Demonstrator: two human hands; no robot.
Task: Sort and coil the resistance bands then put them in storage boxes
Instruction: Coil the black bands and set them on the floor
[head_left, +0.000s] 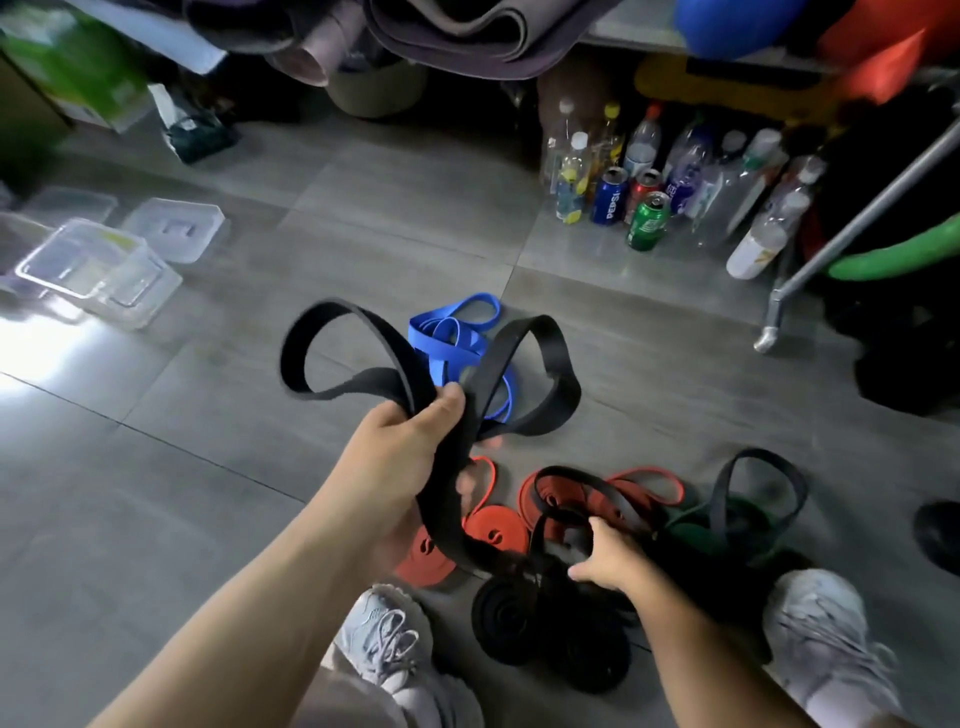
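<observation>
Left grip (405, 467) raised, clenched; right grip (608, 558) low, fingers curled.

Hands: 2, the left hand (400, 467) and the right hand (605, 558)
Shoes (387, 639): 2
Drink cans (609, 196): 3, being 1 blue, 1 red, 1 green
Plastic bottles (571, 171): too crowded to count
Clear boxes (78, 260): 2
Lids (176, 228): 2
Black band (363, 332) held up: 1
Red coils (488, 530): 2
Black coils (506, 618): 2, hard to separate
Blue bands (452, 332): 1 tangle, number unclear
</observation>
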